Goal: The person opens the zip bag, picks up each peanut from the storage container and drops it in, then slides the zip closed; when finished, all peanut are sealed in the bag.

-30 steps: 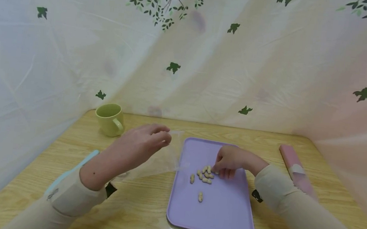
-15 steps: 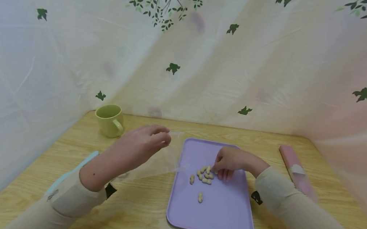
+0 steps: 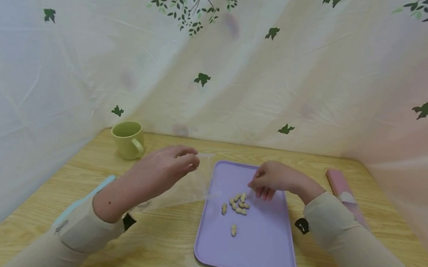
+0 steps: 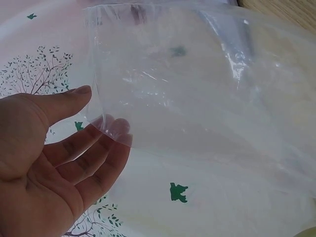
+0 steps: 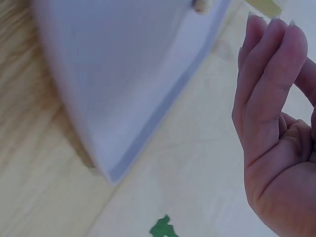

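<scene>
My left hand holds a clear plastic bag by its edge. In the left wrist view the thumb lies at the bag's rim and several bent fingers show behind the film. The bag spreads to the tray's left side in the head view. My right hand is above the upper right of a purple tray, thumb and fingertips pinched together. A peanut picked from the tray is hidden in that pinch. Several unshelled peanuts lie clustered on the tray. A single peanut lies nearer its front.
A green mug stands at the back left of the wooden table. Beside the left forearm lies a light blue item, partly covered. To the right is a long pink item with a pale band. A leaf-patterned curtain hangs behind.
My right hand was down among the peanuts and has risen slightly, up and away from the cluster. A peanut beneath its fingers is gone from the tray. The left hand stays in place.
</scene>
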Tool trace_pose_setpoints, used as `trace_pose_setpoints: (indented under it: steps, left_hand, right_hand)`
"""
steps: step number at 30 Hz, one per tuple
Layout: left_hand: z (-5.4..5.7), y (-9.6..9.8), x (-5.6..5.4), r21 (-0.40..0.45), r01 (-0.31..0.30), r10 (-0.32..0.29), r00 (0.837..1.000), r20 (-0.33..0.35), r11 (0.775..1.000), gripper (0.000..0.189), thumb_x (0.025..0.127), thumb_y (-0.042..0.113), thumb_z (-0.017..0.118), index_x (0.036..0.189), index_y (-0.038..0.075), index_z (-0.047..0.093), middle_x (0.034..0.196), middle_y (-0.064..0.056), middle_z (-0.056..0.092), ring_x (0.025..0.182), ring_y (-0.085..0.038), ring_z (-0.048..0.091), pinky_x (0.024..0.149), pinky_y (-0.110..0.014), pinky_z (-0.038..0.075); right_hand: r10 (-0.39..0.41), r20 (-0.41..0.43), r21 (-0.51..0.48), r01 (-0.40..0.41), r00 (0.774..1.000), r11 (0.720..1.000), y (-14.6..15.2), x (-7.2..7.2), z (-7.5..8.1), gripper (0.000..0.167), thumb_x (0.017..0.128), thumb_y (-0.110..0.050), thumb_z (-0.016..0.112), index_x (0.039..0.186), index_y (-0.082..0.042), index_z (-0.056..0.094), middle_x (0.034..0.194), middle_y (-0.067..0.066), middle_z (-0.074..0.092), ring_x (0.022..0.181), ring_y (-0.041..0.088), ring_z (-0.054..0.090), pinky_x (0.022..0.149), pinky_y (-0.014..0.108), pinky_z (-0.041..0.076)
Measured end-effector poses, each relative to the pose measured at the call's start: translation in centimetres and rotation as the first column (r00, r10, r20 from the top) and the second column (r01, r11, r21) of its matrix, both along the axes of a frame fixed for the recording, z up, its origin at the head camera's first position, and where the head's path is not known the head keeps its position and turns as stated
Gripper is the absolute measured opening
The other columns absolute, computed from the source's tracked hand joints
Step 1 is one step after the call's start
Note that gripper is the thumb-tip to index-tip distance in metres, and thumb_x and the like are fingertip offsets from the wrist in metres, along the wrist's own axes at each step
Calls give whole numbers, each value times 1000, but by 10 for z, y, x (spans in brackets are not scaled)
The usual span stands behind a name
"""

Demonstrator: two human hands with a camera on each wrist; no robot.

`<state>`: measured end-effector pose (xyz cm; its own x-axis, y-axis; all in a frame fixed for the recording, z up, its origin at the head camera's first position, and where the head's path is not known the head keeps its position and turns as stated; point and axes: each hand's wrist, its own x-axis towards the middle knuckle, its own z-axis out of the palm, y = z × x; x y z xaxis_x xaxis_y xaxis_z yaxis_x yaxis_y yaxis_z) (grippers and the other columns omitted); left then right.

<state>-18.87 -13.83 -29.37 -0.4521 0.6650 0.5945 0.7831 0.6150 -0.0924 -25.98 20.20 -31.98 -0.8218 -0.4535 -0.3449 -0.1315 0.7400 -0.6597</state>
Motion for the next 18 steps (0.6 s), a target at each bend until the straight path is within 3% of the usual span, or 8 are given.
trace_pose_setpoints:
  steps: [18]
  left_hand:
    - [2, 1, 0, -4, -8, 8, 1000, 14, 1000, 17, 96, 11, 80, 109, 16, 70, 122, -9, 77, 99, -27, 79, 78, -38, 65]
  right_hand:
    - [6, -64, -148, -16, 998, 989, -29, 19, 30, 30, 102, -33, 73, 105, -4, 73, 88, 8, 77, 70, 19, 74, 73, 36, 66]
